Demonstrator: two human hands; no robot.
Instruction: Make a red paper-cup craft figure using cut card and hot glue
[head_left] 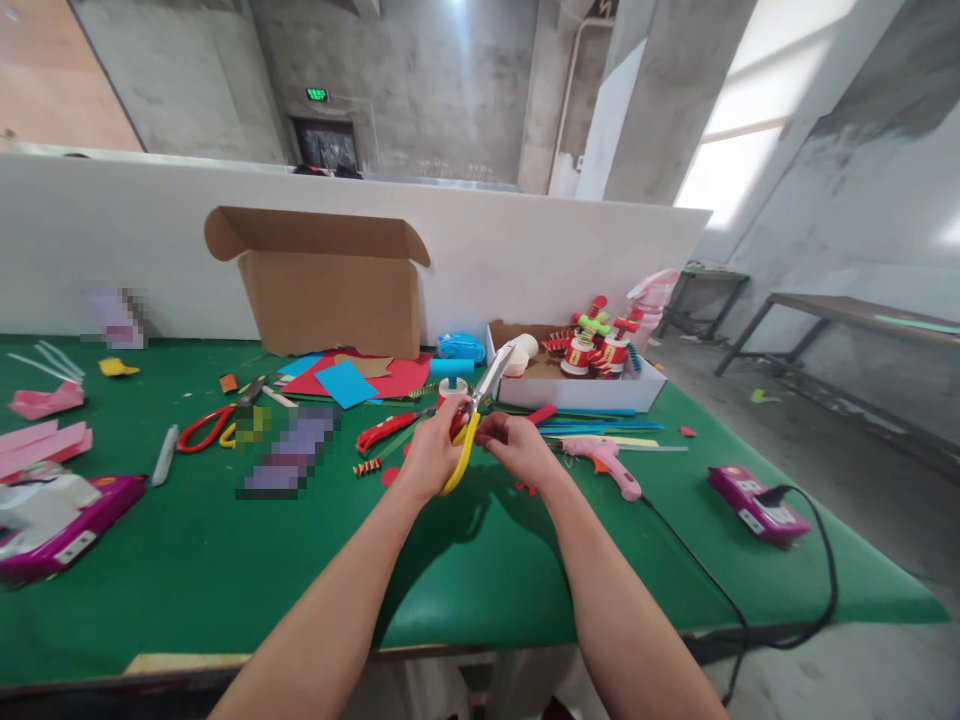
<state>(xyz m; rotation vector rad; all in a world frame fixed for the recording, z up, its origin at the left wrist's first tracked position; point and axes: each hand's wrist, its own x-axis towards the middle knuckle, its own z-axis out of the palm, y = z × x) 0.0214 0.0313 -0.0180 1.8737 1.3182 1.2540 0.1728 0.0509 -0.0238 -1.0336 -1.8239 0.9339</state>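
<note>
My left hand [433,450] is closed round a pair of scissors [463,462] with yellow handles, held over the middle of the table. Their bright blades point up and away from me. Close beside them on the right, my right hand [519,448] has its fingertips drawn together in a pinch; whatever lies between them is too small or hidden to name. Just beyond the left hand stands a white paper cup [451,388], partly covered by it. A red-handled cutter [386,430] lies to the left of that hand. Right of my right hand rests a pink glue gun [616,470].
A white box [577,392] holds decorated cup figures [576,355]. Behind the left side stands an open brown cardboard box [334,300] by a white partition [525,240]. Red and blue paper [345,383], red-handled pliers [206,430] and purple power strips [757,505] lie about; a black cord [697,560] crosses the right.
</note>
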